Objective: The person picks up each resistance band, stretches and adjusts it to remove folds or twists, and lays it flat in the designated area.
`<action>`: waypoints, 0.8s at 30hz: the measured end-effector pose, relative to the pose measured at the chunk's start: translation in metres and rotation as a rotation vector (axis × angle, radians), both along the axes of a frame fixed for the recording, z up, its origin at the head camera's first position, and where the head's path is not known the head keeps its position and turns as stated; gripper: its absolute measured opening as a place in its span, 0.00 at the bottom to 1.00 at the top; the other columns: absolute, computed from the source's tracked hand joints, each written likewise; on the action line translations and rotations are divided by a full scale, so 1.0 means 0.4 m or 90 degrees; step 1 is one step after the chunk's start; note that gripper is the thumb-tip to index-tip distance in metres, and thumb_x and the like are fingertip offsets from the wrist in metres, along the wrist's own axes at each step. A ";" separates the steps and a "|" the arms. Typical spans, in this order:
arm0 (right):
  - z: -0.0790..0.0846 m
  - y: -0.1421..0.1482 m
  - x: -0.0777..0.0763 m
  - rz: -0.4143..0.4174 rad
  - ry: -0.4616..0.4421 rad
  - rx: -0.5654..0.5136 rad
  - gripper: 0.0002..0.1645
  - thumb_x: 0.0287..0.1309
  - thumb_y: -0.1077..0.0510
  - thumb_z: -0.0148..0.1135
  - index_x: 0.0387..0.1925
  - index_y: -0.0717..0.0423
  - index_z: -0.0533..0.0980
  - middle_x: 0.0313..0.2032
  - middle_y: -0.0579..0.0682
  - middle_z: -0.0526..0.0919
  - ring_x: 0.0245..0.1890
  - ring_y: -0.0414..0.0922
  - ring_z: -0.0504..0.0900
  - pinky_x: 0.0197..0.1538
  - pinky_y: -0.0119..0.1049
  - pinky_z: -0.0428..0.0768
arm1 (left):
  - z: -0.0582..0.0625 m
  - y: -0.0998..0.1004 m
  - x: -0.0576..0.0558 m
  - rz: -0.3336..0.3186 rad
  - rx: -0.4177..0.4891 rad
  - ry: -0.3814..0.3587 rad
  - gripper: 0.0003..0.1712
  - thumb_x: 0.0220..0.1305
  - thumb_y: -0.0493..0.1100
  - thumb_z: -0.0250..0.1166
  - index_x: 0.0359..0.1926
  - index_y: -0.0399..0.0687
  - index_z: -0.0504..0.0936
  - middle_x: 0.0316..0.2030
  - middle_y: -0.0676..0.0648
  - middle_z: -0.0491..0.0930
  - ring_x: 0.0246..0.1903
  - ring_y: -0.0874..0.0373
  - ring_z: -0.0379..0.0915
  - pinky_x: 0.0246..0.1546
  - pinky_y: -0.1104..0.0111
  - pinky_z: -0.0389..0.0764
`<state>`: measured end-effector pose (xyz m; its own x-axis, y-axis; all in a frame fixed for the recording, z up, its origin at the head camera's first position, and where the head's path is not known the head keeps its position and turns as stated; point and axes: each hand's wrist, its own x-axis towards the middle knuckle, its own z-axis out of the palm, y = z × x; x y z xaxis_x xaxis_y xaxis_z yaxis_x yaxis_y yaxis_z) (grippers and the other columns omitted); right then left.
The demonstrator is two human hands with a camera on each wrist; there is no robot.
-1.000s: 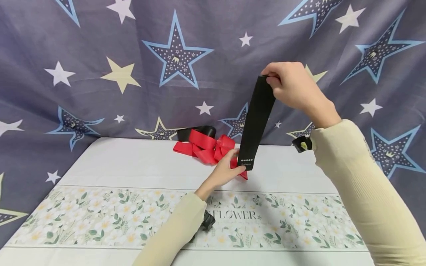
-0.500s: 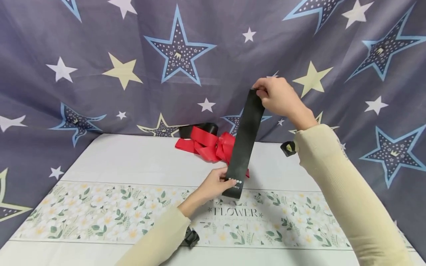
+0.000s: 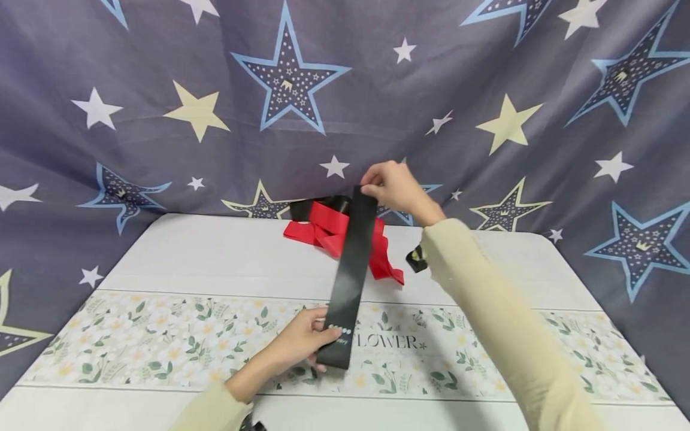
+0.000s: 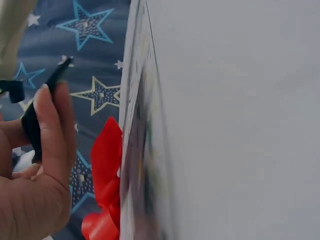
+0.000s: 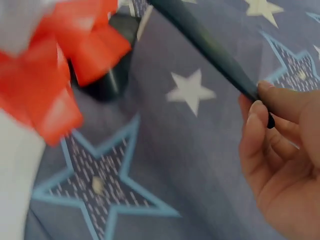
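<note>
A flat black strip point(image 3: 351, 263) hangs tilted over the table, with small white dots and lettering near its lower end. My right hand point(image 3: 398, 188) pinches its top end between thumb and fingers, just in front of the starry cloth. At the lower end my left hand point(image 3: 299, 340) grips the strip, thumb across the front by the white print. In the left wrist view the strip point(image 4: 33, 127) shows edge-on between the fingers. The right wrist view has the strip point(image 5: 210, 50) running up and left from the pinching fingers. Behind it lies a red ribbon bow point(image 3: 329, 230), partly covered.
Behind the bow another black band point(image 3: 302, 210) lies curled near the table's back edge. The white table point(image 3: 205, 257) bears a floral printed panel point(image 3: 162, 341) reading "FLOWER". A dark cloth with stars point(image 3: 259, 36) hangs behind and along the sides.
Both hands have moved down and to the left with the black strip. The left hand has drawn its lower end nearer, over the floral panel. The red bow stays put.
</note>
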<state>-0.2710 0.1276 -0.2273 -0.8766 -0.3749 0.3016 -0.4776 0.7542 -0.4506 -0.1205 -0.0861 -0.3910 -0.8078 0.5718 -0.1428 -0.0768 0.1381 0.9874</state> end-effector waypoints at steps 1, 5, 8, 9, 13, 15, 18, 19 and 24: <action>-0.011 -0.015 0.000 0.010 -0.015 -0.014 0.07 0.58 0.62 0.63 0.37 0.62 0.82 0.32 0.58 0.86 0.24 0.47 0.82 0.31 0.35 0.80 | -0.002 -0.017 0.008 0.003 -0.005 -0.008 0.26 0.66 0.38 0.58 0.63 0.32 0.66 0.37 0.37 0.84 0.24 0.53 0.83 0.21 0.63 0.83; -0.047 -0.065 -0.002 0.024 -0.078 -0.062 0.07 0.58 0.64 0.62 0.39 0.62 0.80 0.34 0.58 0.85 0.21 0.47 0.82 0.29 0.33 0.81 | -0.002 -0.080 0.030 0.020 -0.018 -0.040 0.28 0.64 0.36 0.59 0.63 0.29 0.65 0.38 0.36 0.84 0.29 0.49 0.85 0.23 0.63 0.84; -0.072 -0.095 -0.004 0.024 -0.101 -0.071 0.09 0.59 0.65 0.58 0.40 0.61 0.80 0.36 0.58 0.85 0.29 0.47 0.83 0.36 0.35 0.82 | -0.005 -0.113 0.044 0.026 -0.021 -0.055 0.27 0.64 0.35 0.59 0.61 0.27 0.65 0.38 0.36 0.84 0.30 0.48 0.85 0.24 0.64 0.84; -0.080 -0.104 -0.005 0.023 -0.108 -0.072 0.10 0.59 0.66 0.56 0.40 0.61 0.80 0.37 0.57 0.85 0.32 0.48 0.84 0.39 0.36 0.81 | -0.007 -0.123 0.050 0.024 -0.024 -0.056 0.27 0.63 0.35 0.59 0.60 0.26 0.65 0.38 0.36 0.84 0.29 0.48 0.84 0.24 0.65 0.84; -0.113 -0.150 -0.009 0.023 -0.113 -0.078 0.12 0.56 0.67 0.54 0.40 0.59 0.81 0.37 0.56 0.86 0.36 0.47 0.83 0.41 0.35 0.79 | -0.009 -0.163 0.073 0.025 -0.039 -0.068 0.23 0.63 0.35 0.59 0.55 0.24 0.68 0.34 0.36 0.85 0.27 0.49 0.84 0.22 0.66 0.83; -0.132 -0.173 -0.011 0.021 -0.126 -0.096 0.12 0.56 0.67 0.55 0.40 0.59 0.81 0.37 0.55 0.86 0.34 0.46 0.83 0.38 0.33 0.79 | -0.011 -0.181 0.084 0.026 -0.044 -0.073 0.20 0.62 0.34 0.59 0.52 0.24 0.69 0.32 0.35 0.85 0.27 0.50 0.84 0.22 0.67 0.83; -0.162 -0.208 -0.012 0.020 -0.158 -0.126 0.10 0.57 0.68 0.56 0.39 0.60 0.81 0.36 0.56 0.86 0.30 0.45 0.83 0.34 0.30 0.80 | -0.015 -0.210 0.100 0.027 -0.050 -0.085 0.19 0.62 0.34 0.59 0.51 0.24 0.70 0.31 0.34 0.85 0.26 0.50 0.84 0.21 0.69 0.82; -0.174 -0.218 -0.013 0.020 -0.170 -0.131 0.10 0.57 0.68 0.56 0.39 0.60 0.81 0.36 0.56 0.86 0.29 0.45 0.83 0.33 0.29 0.80 | -0.017 -0.220 0.105 0.024 -0.055 -0.089 0.19 0.62 0.34 0.58 0.50 0.24 0.70 0.31 0.34 0.85 0.26 0.51 0.84 0.21 0.70 0.82; -0.233 -0.249 -0.018 0.011 -0.197 -0.108 0.11 0.58 0.68 0.55 0.40 0.60 0.81 0.38 0.55 0.86 0.33 0.43 0.82 0.35 0.26 0.77 | -0.026 -0.260 0.119 0.023 -0.094 -0.105 0.24 0.62 0.35 0.58 0.51 0.18 0.65 0.26 0.36 0.84 0.24 0.54 0.84 0.20 0.72 0.81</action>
<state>-0.2781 0.0280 -0.3204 -0.9303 -0.3574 0.0825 -0.3111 0.6493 -0.6940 -0.0731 -0.1902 -0.4013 -0.7858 0.5067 -0.3548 -0.2433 0.2742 0.9304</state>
